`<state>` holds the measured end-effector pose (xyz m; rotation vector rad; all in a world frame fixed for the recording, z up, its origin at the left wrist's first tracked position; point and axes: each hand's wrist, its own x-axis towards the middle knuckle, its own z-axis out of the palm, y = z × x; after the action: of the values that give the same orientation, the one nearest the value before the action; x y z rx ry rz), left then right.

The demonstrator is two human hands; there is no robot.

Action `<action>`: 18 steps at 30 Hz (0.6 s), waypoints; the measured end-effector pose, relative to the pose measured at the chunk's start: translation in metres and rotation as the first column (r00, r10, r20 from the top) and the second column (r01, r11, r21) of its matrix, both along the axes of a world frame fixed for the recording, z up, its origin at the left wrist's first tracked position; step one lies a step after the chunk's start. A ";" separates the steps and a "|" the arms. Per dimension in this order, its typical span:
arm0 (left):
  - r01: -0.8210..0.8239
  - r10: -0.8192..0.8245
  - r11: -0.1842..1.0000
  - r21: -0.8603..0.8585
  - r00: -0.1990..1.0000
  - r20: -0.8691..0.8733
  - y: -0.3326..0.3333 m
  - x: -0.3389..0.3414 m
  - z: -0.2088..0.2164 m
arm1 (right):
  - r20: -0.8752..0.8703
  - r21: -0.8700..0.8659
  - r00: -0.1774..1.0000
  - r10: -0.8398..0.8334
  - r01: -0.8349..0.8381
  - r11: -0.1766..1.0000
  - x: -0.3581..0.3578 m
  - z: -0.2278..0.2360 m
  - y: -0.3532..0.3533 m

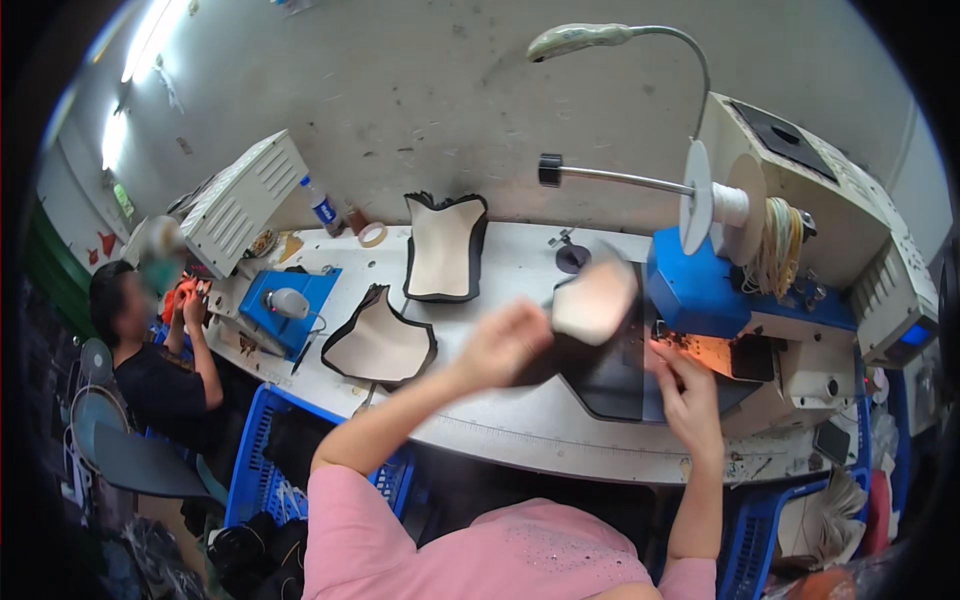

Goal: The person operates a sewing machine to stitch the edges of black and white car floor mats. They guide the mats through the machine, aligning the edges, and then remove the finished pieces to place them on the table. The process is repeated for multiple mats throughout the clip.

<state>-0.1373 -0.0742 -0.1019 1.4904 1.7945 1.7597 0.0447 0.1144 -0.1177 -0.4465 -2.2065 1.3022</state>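
Observation:
My left hand is closed on the dark edge of a cream panel with a black border. Motion smears both the hand and the panel, which is raised and tilted above the worktable. My right hand is beside the lit work area of a blue-headed sewing machine. Its fingers are partly stretched out and apart, and I see nothing held in them. Two more groups of cream, black-edged pieces lie left of my left hand: a curved one and a taller stack farther back.
A thread spool and a bent lamp rise over the table. Another person works at a second blue machine on the left. Blue baskets stand below the table's front edge. A bottle and tape roll stand behind.

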 end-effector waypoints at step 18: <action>-0.295 -0.039 0.926 -0.235 0.546 -0.837 0.063 0.090 -0.028 | 0.078 0.405 0.969 -0.235 0.184 0.895 0.012 -0.011 -0.009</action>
<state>-0.0471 -0.0108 -0.1296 2.2717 2.5058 0.6157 0.0564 0.1057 -0.1291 -0.6000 -2.3713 0.7048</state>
